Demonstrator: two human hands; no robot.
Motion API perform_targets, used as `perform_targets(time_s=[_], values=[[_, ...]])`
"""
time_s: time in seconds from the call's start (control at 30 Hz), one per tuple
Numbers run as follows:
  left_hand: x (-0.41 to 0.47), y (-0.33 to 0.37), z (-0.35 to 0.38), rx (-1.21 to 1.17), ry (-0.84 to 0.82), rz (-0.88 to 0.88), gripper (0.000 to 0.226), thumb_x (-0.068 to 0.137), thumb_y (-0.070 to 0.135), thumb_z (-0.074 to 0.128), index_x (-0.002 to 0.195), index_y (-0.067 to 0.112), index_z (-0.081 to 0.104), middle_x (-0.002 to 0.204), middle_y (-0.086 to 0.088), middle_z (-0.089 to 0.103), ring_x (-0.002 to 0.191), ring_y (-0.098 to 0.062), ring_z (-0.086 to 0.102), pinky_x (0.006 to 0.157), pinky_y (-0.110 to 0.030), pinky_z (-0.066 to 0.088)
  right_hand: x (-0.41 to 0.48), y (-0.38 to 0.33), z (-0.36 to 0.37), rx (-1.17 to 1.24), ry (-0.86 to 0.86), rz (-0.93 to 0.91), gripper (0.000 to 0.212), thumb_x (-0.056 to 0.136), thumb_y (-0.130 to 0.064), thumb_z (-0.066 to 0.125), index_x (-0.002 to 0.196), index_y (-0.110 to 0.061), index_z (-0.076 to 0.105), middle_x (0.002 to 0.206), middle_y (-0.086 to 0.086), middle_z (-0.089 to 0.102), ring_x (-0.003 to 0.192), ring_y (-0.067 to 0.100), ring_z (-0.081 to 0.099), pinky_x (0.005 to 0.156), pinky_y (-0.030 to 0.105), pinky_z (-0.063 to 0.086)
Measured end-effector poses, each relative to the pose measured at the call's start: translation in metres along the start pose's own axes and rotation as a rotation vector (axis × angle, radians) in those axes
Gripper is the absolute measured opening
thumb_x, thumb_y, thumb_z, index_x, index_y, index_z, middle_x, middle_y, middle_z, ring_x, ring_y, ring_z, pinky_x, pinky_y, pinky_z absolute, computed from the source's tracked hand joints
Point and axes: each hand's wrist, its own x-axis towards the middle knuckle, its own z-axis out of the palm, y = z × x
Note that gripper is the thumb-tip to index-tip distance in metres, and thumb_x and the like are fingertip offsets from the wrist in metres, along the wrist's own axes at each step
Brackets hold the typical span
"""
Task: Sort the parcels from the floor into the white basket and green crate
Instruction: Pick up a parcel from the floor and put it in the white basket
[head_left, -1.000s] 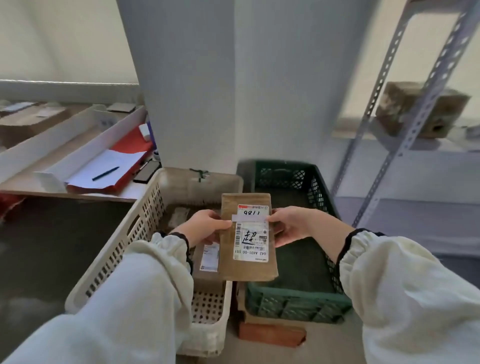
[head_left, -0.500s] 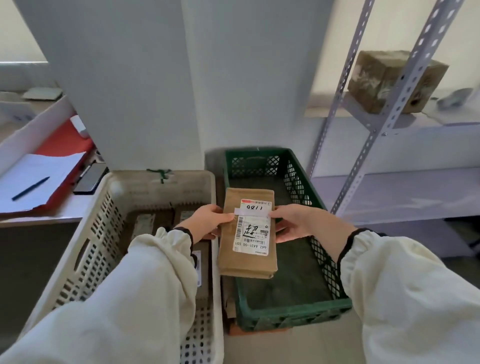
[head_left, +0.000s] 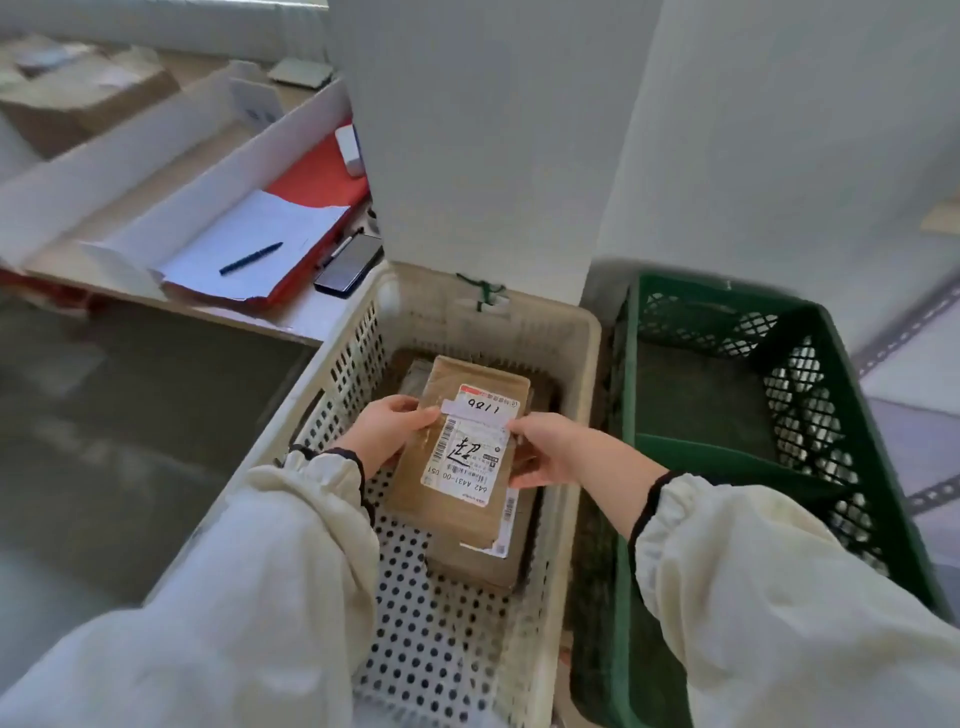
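The brown parcel (head_left: 467, 457) hangs mid-frame over the white basket (head_left: 571, 364), above another parcel (head_left: 478, 564); the green crate (head_left: 727, 460) stands further right. Left hand (head_left: 387, 434) and right hand (head_left: 556, 452) flank it, each grip clamped on a long edge. Its long axis runs up-frame, leaning slightly right, label upward.

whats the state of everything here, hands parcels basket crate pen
brown parcel, label up, held at both sides inside the white basket
left hand, grips the parcel's left edge
right hand, grips the parcel's right edge
white basket, has other parcels in it, under the held one
green crate, no parcel visible inside
pen, lying on the paper
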Motion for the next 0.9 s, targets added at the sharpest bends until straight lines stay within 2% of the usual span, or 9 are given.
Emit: perform_targets(time_s=[0.1, 0.2, 0.3, 0.37, 0.43, 0.6, 0.7, 0.8, 0.9], values=[[0.020, -0.027, -0.004, 0.007, 0.015, -0.021, 0.045, 0.091, 0.032, 0.061, 0.132, 0.015, 0.052, 0.095, 0.008, 0.061, 0.075, -0.004, 0.055, 0.056, -0.018, 0.039, 0.028, 0.008, 0.019, 0.002, -0.020, 0.033, 0.015, 0.095, -0.015, 0.048, 0.101, -0.012, 0.061, 0.085, 0.008, 0.074, 0.083, 0.023, 0.070, 0.061, 0.036, 0.058], [0.043, -0.053, -0.003, -0.027, 0.007, -0.088, 0.044, 0.091, 0.026, 0.061, 0.132, 0.014, 0.052, 0.088, 0.011, 0.058, 0.073, -0.001, 0.057, 0.051, -0.014, 0.041, 0.058, 0.017, 0.036, 0.052, -0.040, 0.055, 0.012, 0.094, -0.010, 0.049, 0.099, -0.014, 0.059, 0.089, 0.008, 0.072, 0.086, 0.025, 0.068, 0.069, 0.041, 0.058], [0.073, -0.083, -0.003, -0.060, -0.001, -0.133, 0.045, 0.089, 0.023, 0.065, 0.131, 0.015, 0.054, 0.099, 0.004, 0.066, 0.084, -0.011, 0.066, 0.064, -0.022, 0.053, 0.094, 0.027, 0.055, 0.115, -0.007, 0.088, 0.010, 0.094, -0.011, 0.049, 0.097, -0.015, 0.058, 0.089, 0.007, 0.070, 0.084, 0.023, 0.067, 0.071, 0.043, 0.057], [0.097, -0.103, -0.007, -0.071, 0.016, -0.150, 0.046, 0.087, 0.025, 0.066, 0.131, 0.019, 0.053, 0.103, 0.001, 0.067, 0.088, -0.015, 0.068, 0.073, -0.030, 0.056, 0.118, 0.033, 0.067, 0.144, 0.018, 0.097, 0.011, 0.096, -0.017, 0.050, 0.104, -0.017, 0.057, 0.094, 0.003, 0.069, 0.082, 0.018, 0.065, 0.062, 0.038, 0.058], [0.119, -0.123, -0.010, -0.095, 0.041, -0.155, 0.047, 0.087, 0.028, 0.066, 0.131, 0.023, 0.052, 0.100, 0.005, 0.067, 0.085, -0.013, 0.069, 0.069, -0.030, 0.056, 0.141, 0.038, 0.079, 0.160, 0.031, 0.086, 0.019, 0.097, -0.023, 0.049, 0.115, -0.020, 0.055, 0.099, 0.000, 0.067, 0.082, 0.015, 0.064, 0.059, 0.035, 0.058], [0.157, -0.166, -0.005, -0.064, 0.129, -0.145, 0.047, 0.083, 0.040, 0.066, 0.127, 0.028, 0.056, 0.090, 0.018, 0.064, 0.083, -0.005, 0.066, 0.065, -0.026, 0.054, 0.184, 0.056, 0.105, 0.188, 0.091, 0.090, 0.027, 0.098, -0.027, 0.046, 0.124, -0.021, 0.052, 0.100, -0.002, 0.066, 0.096, 0.021, 0.064, 0.080, 0.044, 0.057], [0.172, -0.186, 0.005, -0.092, 0.125, -0.165, 0.040, 0.084, 0.037, 0.065, 0.122, 0.027, 0.060, 0.083, 0.018, 0.067, 0.077, -0.003, 0.067, 0.060, -0.023, 0.052, 0.202, 0.065, 0.108, 0.149, 0.180, 0.062, 0.027, 0.097, -0.025, 0.048, 0.123, -0.017, 0.055, 0.094, -0.003, 0.066, 0.085, 0.017, 0.065, 0.066, 0.035, 0.059], [0.185, -0.196, 0.009, -0.109, 0.117, -0.184, 0.037, 0.083, 0.038, 0.064, 0.118, 0.027, 0.063, 0.082, 0.018, 0.067, 0.078, -0.004, 0.067, 0.064, -0.025, 0.051, 0.215, 0.068, 0.109, -0.036, 0.314, 0.009, 0.020, 0.095, -0.025, 0.053, 0.106, -0.011, 0.063, 0.085, -0.001, 0.067, 0.073, 0.017, 0.065, 0.053, 0.029, 0.056], [0.195, -0.202, 0.010, -0.132, 0.097, -0.211, 0.041, 0.083, 0.038, 0.066, 0.122, 0.028, 0.061, 0.084, 0.020, 0.065, 0.080, -0.003, 0.065, 0.062, -0.023, 0.049, 0.225, 0.067, 0.114, -0.262, 0.471, -0.023, 0.025, 0.092, -0.025, 0.058, 0.070, -0.012, 0.057, 0.068, 0.005, 0.062, 0.062, 0.023, 0.061, 0.052, 0.035, 0.052]])
